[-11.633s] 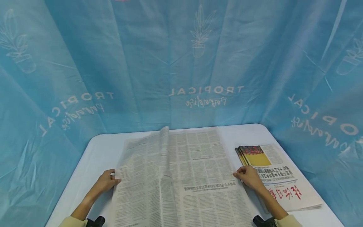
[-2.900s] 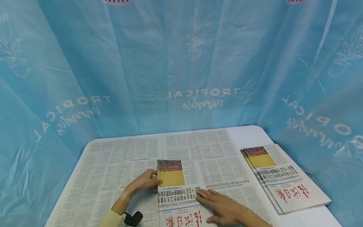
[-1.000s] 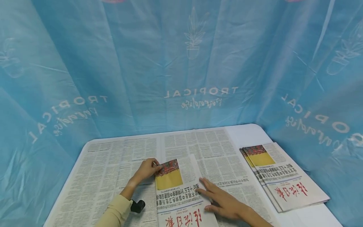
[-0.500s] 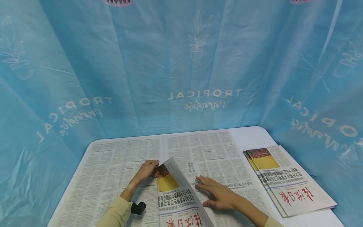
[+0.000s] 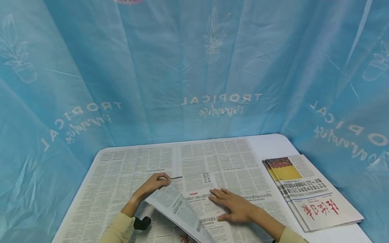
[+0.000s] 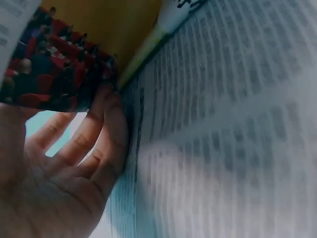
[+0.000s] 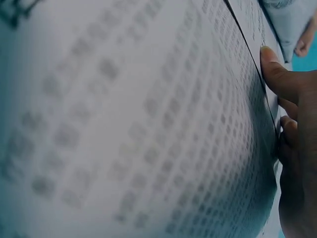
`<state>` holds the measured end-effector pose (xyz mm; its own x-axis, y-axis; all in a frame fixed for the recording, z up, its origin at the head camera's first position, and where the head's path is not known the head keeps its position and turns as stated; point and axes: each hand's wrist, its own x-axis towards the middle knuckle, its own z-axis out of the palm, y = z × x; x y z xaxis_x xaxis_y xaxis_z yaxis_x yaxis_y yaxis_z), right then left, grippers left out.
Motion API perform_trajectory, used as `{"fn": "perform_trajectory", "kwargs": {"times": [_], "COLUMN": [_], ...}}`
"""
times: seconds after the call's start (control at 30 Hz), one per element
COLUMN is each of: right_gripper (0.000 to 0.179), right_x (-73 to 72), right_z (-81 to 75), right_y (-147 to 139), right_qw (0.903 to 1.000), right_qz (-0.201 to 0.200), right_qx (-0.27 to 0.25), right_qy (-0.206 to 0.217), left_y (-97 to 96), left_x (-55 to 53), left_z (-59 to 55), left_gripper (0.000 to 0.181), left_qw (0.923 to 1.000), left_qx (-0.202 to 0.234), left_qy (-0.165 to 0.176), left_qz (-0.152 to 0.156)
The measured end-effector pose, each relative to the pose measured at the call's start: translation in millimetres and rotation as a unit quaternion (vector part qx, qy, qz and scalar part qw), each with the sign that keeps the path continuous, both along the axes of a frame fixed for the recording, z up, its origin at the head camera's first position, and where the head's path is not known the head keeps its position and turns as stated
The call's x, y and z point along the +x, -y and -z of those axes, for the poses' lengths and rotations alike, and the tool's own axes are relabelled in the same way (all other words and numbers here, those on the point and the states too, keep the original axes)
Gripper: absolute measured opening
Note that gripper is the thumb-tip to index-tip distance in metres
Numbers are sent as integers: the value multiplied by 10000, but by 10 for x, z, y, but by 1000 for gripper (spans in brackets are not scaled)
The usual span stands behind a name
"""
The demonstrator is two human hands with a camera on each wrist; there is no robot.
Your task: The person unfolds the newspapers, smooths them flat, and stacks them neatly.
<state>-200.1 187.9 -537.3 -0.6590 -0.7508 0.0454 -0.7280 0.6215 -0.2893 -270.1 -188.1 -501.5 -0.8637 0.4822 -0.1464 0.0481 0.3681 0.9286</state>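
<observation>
A folded newspaper [image 5: 179, 206] lies near the front middle of a spread newspaper sheet [image 5: 118, 189]. My left hand [image 5: 156, 183] holds the upper corner of its front flap, which is raised and turned partway left, showing printed text underneath. In the left wrist view, the colour photo [image 6: 54, 69] on that flap faces the camera, and the fingers [image 6: 106, 134] curl up against its edge. My right hand [image 5: 234, 206] rests with fingers spread on the exposed printed page [image 5: 209, 216]. The right wrist view shows its thumb [image 7: 277, 74] by a page edge.
A small pile of folded newspapers [image 5: 319, 199], with red title characters, lies on the white table [image 5: 261, 145] at the right. Blue curtains [image 5: 194, 67] stand behind and at both sides of the table. The spread sheet covers most of the tabletop.
The folded newspaper's front flap has been lifted and swung left by my left hand, uncovering the text page. My right hand has stayed nearly in place. Earlier, the folded newspaper was laid there.
</observation>
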Motion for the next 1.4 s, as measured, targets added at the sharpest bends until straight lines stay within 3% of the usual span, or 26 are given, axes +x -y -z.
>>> {"fn": "perform_trajectory", "kwargs": {"times": [0.2, 0.37, 0.47, 0.57, 0.77, 0.87, 1.03, 1.13, 1.3, 1.4], "right_gripper": [75, 77, 78, 80, 80, 80, 78, 78, 70, 63], "right_x": [-42, -84, -112, -139, -172, -170, -177, -179, -173, -202], "right_z": [-30, -79, -101, -96, -62, -65, -79, -81, -78, -94], "right_y": [-147, -280, -349, -416, -539, -603, -680, -700, -708, -721], "right_qw": [9998, 9979, 9960, 9941, 9933, 9904, 9862, 9890, 9964, 9978], "right_qz": [189, 417, 485, 586, 648, 771, 892, 759, 457, 452], "right_qx": [-64, -135, -188, -269, -397, -482, -547, -574, -554, -491], "right_qy": [85, 478, 723, 876, 875, 1043, 1285, 1135, 442, 55], "left_y": [225, 454, 620, 800, 998, 938, 779, 735, 734, 721], "left_x": [68, 81, 48, 3, -38, -30, 5, -1, 4, 50], "left_z": [-42, -88, -118, -131, -59, 5, 67, 80, 87, 75], "left_gripper": [28, 31, 31, 29, 24, 19, 12, 11, 12, 17], "left_qw": [9993, 9982, 9974, 9964, 9902, 9849, 9718, 9630, 9537, 9417], "left_qx": [-121, -136, -205, -447, -776, -813, -1218, -1499, -1797, -2120], "left_qy": [211, 265, 121, -276, -1163, -1470, -1624, -1814, -2080, -2289], "left_qz": [293, 523, 683, 661, 49, -427, -1204, -1310, -1216, -1257]}}
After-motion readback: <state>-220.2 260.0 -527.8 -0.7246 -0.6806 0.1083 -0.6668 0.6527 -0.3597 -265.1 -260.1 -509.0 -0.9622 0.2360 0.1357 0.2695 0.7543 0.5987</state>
